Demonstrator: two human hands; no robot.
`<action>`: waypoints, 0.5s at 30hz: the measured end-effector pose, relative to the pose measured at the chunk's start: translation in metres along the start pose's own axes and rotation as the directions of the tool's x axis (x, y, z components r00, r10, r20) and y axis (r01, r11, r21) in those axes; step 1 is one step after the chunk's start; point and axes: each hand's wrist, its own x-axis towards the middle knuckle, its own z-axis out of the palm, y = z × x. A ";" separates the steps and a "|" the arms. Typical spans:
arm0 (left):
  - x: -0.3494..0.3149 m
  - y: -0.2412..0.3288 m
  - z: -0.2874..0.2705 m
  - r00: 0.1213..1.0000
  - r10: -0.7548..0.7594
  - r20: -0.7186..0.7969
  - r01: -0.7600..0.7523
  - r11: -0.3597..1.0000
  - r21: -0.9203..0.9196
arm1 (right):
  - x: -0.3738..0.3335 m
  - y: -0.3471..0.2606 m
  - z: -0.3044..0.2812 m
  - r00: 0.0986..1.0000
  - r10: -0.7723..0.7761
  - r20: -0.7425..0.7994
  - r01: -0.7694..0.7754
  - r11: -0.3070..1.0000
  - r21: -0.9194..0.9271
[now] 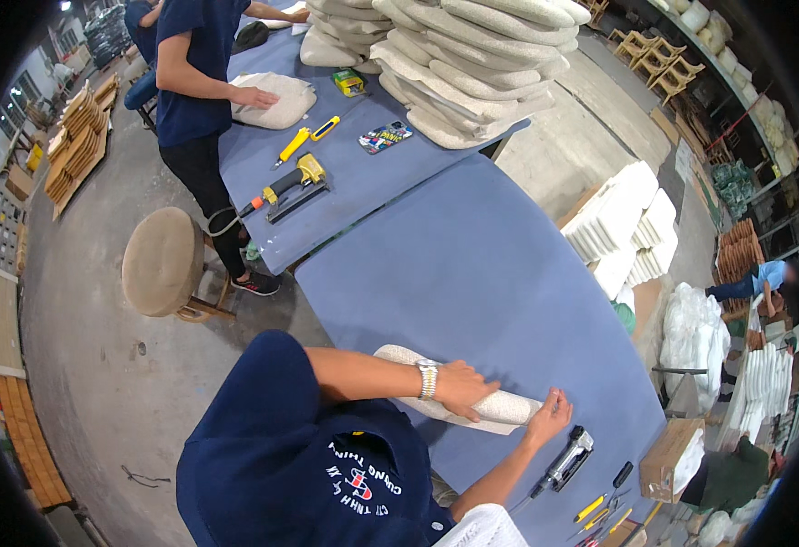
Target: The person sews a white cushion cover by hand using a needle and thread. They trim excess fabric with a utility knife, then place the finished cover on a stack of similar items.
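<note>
A pale speckled seat cushion [506, 407] lies at the near edge of the blue table, partly under my left hand and forearm. My left hand [459, 387], with a metal watch at the wrist, is closed over the cushion's middle, fingers on the far side and thumb on the near side. At the cushion's right end, my right hand [550, 419] pinches its edge between bent fingers. Right of that hand lies a grey staple gun [567, 460], with a thin hose toward me. The cushion's left part is half hidden by my arm.
Yellow-handled tools [591, 508] lie at the table's near right corner beside a cardboard box [671, 460]. Across a seam, a yellow staple gun [295, 187], a yellow cutter [292, 146] and tall cushion stacks [472, 68] sit. A co-worker [194, 82] touches another cushion; a round stool [162, 262] stands left.
</note>
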 end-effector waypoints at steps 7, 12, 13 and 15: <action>0.022 0.012 0.007 0.999 0.022 -0.029 -0.020 0.998 0.058 | -0.001 0.006 0.015 0.981 -0.009 -0.191 0.042 0.984 0.174; 0.016 0.020 0.014 0.998 0.006 -0.057 -0.003 0.998 0.062 | -0.010 0.009 0.012 0.980 0.037 -0.193 0.004 0.979 0.205; 0.017 0.020 0.012 0.998 0.009 -0.056 -0.006 0.998 0.056 | -0.011 0.009 0.011 0.980 0.030 -0.196 0.012 0.977 0.211; 0.016 0.021 0.012 0.998 0.009 -0.057 -0.006 0.999 0.038 | -0.010 0.009 0.009 0.981 0.014 -0.193 0.030 0.975 0.221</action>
